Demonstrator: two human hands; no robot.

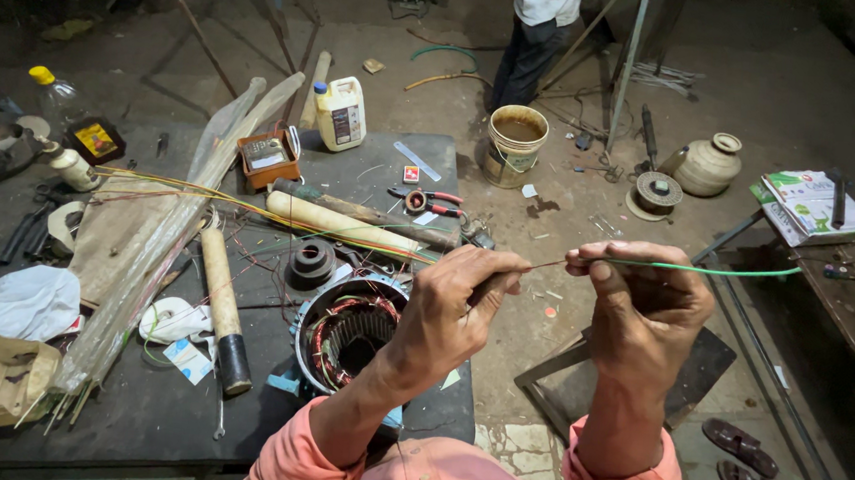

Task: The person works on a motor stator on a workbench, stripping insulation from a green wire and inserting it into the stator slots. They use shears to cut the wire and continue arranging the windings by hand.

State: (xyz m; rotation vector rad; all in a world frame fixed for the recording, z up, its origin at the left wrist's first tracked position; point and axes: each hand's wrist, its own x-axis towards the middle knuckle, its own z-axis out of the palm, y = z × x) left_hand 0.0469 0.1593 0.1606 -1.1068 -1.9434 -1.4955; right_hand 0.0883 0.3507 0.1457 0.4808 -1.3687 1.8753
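Both hands pinch a thin wire in the air. The left hand (458, 307) grips the bare end; the right hand (644, 305) grips the green wire (736, 271). The motor stator (351, 335) below looks half wired, and loose wires hang out.

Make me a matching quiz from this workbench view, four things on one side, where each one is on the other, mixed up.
1. green wire
2. motor stator
3. white jug
4. sandals

a. on the floor, lower right
b. at the far edge of the table
c. pinched in the right hand
d. on the table, under the left hand

Pairs: 1-c, 2-d, 3-b, 4-a
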